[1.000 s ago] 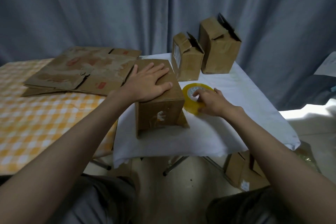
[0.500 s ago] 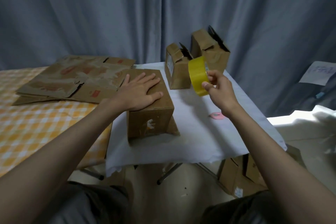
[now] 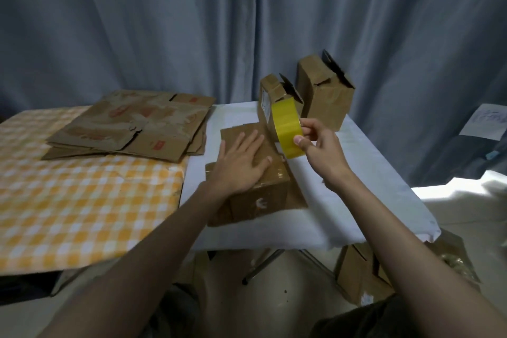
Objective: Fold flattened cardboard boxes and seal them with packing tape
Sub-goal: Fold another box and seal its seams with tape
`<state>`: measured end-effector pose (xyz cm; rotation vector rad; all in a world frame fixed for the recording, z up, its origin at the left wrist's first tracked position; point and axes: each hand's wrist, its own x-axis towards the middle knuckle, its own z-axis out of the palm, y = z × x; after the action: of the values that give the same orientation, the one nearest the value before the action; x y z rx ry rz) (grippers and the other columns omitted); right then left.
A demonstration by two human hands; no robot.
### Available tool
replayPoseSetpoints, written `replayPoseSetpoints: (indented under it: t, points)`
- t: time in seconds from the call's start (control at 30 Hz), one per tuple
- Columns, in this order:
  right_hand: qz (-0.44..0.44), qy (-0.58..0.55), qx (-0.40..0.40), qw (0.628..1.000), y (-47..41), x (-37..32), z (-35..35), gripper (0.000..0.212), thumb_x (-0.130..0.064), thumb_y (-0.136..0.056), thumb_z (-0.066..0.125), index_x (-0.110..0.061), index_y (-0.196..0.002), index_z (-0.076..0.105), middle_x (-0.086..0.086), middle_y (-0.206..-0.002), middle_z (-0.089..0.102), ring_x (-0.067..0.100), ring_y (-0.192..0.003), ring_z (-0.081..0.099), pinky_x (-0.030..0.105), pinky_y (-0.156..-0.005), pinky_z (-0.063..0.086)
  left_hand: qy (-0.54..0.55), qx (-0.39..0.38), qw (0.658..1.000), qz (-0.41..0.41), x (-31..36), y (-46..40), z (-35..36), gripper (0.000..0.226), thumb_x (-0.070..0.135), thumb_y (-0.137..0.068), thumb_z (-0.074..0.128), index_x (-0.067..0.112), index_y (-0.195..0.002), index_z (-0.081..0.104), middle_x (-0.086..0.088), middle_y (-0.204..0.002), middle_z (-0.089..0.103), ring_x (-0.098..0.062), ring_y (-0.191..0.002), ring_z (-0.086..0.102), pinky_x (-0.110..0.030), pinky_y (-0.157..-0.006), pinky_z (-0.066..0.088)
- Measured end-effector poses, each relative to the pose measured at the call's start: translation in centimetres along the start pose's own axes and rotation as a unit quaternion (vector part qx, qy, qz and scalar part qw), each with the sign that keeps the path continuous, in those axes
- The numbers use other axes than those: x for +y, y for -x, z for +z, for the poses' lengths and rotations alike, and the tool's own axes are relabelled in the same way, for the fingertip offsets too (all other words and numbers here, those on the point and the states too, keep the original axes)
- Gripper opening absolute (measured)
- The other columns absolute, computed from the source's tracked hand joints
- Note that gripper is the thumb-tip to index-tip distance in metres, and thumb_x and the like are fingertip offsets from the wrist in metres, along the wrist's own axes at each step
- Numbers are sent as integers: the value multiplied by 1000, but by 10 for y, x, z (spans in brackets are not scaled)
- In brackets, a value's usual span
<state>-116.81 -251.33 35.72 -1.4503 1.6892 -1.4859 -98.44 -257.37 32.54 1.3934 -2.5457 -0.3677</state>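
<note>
Left hand flat, fingers straight, pressing on top of folded box on white tabletop. Right hand pinches one yellow tape roll, raised above box. Two more boxes upright behind: small box, tall box. One pile of flat cardboard on checkered cloth. One box on floor, under tabletop edge.

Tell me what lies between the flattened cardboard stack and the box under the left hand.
In the head view, only a bare strip of white tablecloth separates the stack from the box.
</note>
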Motion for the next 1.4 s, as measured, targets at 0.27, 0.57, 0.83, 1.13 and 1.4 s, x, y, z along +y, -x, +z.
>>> replayPoseSetpoints:
  t: [0.27, 0.57, 0.83, 1.13, 1.4]
  points:
    - [-27, -40, 6, 999, 7, -20, 8, 31, -1, -96, 59, -13, -125, 60, -3, -99, 65, -10, -85, 61, 12, -75, 50, 9, 38, 999, -36, 14, 0, 13, 67, 61, -102, 25, 31, -160, 9, 10, -168, -2, -14, -154, -3, -51, -123, -4]
    - [-52, -24, -15, 998, 12, -28, 10, 36, 2, -95, 59, -9, -130, 60, -2, -104, 65, -10, -90, 60, 13, -81, 51, 291, 131, 947, 22, -14, 1, -26, 54, 24, -102, 54, 16, -153, 36, -4, -153, 43, -17, -139, 43, -37, -117, 34]
    - [-81, 32, -23, 996, 12, -34, 9, 37, -2, -94, 63, -20, -126, 59, -2, -117, 63, -1, -105, 58, 27, -95, 52, 251, 294, 907, 167, 2, 8, -60, 47, 16, -104, 47, 18, -151, 42, 2, -144, 44, -6, -132, 43, -12, -104, 36]
    - [-104, 80, -38, 991, 10, -34, 10, 41, -1, -90, 68, -16, -128, 62, -2, -119, 62, -3, -103, 57, 22, -92, 50, 134, 286, 919, 236, 5, 5, -66, 38, 19, -101, 52, 14, -139, 57, 1, -117, 49, -14, -111, 50, -35, -95, 47]
    - [-112, 125, -69, 983, 13, -36, 7, 40, -2, -92, 66, -16, -129, 63, -2, -117, 59, 7, -107, 54, 18, -92, 44, 156, 291, 915, 233, 2, 4, -72, 20, 18, -92, 70, 18, -111, 72, 5, -110, 54, -8, -95, 57, -34, -81, 54]
